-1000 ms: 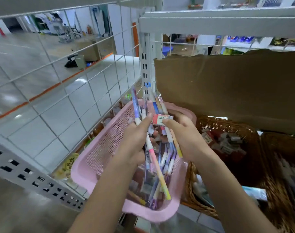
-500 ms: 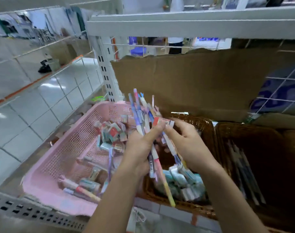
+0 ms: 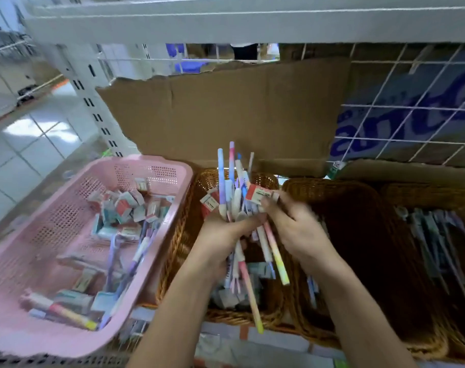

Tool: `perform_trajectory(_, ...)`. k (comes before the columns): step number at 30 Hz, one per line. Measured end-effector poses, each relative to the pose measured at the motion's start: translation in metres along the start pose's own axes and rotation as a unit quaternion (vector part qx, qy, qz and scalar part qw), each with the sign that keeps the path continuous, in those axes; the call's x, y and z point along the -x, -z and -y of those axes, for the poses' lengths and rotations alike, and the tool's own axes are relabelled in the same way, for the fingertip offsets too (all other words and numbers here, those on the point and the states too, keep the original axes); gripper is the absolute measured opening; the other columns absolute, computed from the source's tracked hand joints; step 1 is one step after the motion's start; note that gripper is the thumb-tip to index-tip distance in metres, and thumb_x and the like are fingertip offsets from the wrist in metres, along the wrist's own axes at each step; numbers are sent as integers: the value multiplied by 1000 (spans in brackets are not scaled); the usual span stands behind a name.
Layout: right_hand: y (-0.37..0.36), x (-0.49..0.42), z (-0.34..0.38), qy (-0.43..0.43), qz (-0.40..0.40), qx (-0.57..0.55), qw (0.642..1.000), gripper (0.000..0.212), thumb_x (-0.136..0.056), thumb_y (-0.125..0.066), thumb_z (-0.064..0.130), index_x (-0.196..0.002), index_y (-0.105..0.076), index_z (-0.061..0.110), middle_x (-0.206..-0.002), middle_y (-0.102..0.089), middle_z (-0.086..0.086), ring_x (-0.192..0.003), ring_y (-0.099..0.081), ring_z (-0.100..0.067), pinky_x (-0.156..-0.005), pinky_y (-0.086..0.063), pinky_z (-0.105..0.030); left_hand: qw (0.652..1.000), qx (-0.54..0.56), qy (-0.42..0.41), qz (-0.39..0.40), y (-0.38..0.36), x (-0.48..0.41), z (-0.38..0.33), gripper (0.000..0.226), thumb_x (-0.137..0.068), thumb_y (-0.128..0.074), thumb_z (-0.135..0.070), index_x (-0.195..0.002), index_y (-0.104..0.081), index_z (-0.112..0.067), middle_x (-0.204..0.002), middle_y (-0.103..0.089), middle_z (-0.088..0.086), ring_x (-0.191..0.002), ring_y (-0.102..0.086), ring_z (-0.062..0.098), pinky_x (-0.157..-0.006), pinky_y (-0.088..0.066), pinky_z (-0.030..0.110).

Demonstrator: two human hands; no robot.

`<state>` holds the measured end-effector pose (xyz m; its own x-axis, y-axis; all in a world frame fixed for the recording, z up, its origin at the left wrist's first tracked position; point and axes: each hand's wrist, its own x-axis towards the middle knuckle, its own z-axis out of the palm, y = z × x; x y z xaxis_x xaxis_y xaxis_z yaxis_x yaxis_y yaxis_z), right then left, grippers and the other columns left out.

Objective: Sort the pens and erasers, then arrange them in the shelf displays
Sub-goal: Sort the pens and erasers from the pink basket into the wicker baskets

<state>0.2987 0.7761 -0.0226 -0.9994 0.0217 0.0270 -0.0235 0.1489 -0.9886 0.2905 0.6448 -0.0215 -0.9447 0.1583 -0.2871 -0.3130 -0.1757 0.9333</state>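
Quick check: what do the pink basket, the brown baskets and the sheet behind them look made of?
Pink basket: moulded plastic, matte, perforated walls.
Brown baskets: woven wicker or imitation, slightly glossy strands.
Back sheet: probably cardboard, dull brown, torn top edge, fold crease.

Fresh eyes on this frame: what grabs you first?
First, the fistful of pastel pens that the left hand grips upright at centre, above a wicker basket. Right beside it, the right hand pinches a red-and-white eraser at the top of the bundle. To the left, the pink basket holds a mixed jumble of erasers and pens.
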Motion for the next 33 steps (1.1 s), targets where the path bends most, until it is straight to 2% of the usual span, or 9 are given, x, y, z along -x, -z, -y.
perform_trajectory(3, 7, -1, -6, 6, 5, 43, 999, 18, -97, -48, 30, -105, -62, 23, -100, -69, 5, -99, -64, -12, -93, -48, -41, 998, 33, 17, -44, -12, -3, 3, 21, -73, -71, 8, -91, -69, -2, -61, -65, 5, -48, -60, 12, -44, -46, 19)
perform_trajectory(7, 3, -4, -9, 13, 2, 102, 995, 29, -94, -50, 39, -117, -59, 24, -109, -66, 9, -102, -61, -9, -92, -47, -31, 993, 69, 55, -81, -18, -7, 4, 15, -78, -62, 12, -86, -65, 0, -55, -53, 10, -39, -50, 13, -38, -43, 18)
perform_trajectory(12, 4, -20, -10, -26, -102, 135, 985, 22, -93, -48, 34, -91, -63, 18, -83, -68, -2, -76, -64, -21, -73, -54, -46, 989, 77, 77, -101, 3, -9, -3, 9, -80, -65, 2, -75, -62, -4, -50, -52, 7, -30, -41, 7, -30, -31, 12)
perform_trajectory(15, 4, -33, -7, -54, -118, 159, 979, 19, -93, -51, 26, -82, -63, 16, -73, -66, -2, -69, -63, -20, -64, -52, -35, 984, 98, 90, -117, 16, -11, -5, 11, -81, -65, 1, -72, -61, -4, -45, -52, 4, -29, -42, 7, -31, -33, 13)
perform_trajectory(21, -12, -35, 5, -62, -61, 236, 968, 35, -97, -46, 32, -129, -53, 20, -111, -66, -4, -97, -61, -21, -70, -41, -25, 983, 113, 87, -115, 24, -13, -5, 8, -80, -66, 1, -76, -62, -4, -51, -51, 6, -31, -43, 7, -31, -33, 13)
perform_trajectory(24, -19, -30, 5, -85, 41, 120, 988, 28, -97, -45, 35, -107, -63, 16, -104, -68, -3, -92, -63, -17, -85, -51, -35, 985, 117, 82, -99, 22, -14, -4, 6, -79, -66, 1, -79, -64, -4, -53, -55, 5, -36, -47, 7, -34, -38, 14)
perform_trajectory(27, -20, -23, 9, -148, 145, -5, 978, 22, -99, -44, 27, -106, -62, 17, -88, -67, -6, -78, -67, -18, -68, -56, -32, 984, 134, 93, -76, 19, -16, -3, 5, -80, -64, 0, -85, -66, -1, -55, -57, 8, -41, -50, 10, -42, -49, 20)
perform_trajectory(30, -10, -22, 10, -138, 144, -9, 980, 24, -101, -40, 15, -111, -61, 19, -88, -70, -7, -74, -68, -19, -59, -53, -28, 980, 156, 105, -62, 15, -17, -4, 4, -82, -63, -2, -86, -63, -1, -54, -58, 7, -38, -52, 9, -37, -46, 17)
perform_trajectory(33, -3, -23, 7, -131, 109, 18, 985, 30, -99, -39, 8, -103, -61, 28, -99, -70, -6, -91, -67, -23, -79, -56, -40, 978, 166, 113, -55, 8, -18, -6, 4, -83, -63, -3, -86, -63, -1, -52, -58, 6, -37, -51, 7, -33, -40, 13)
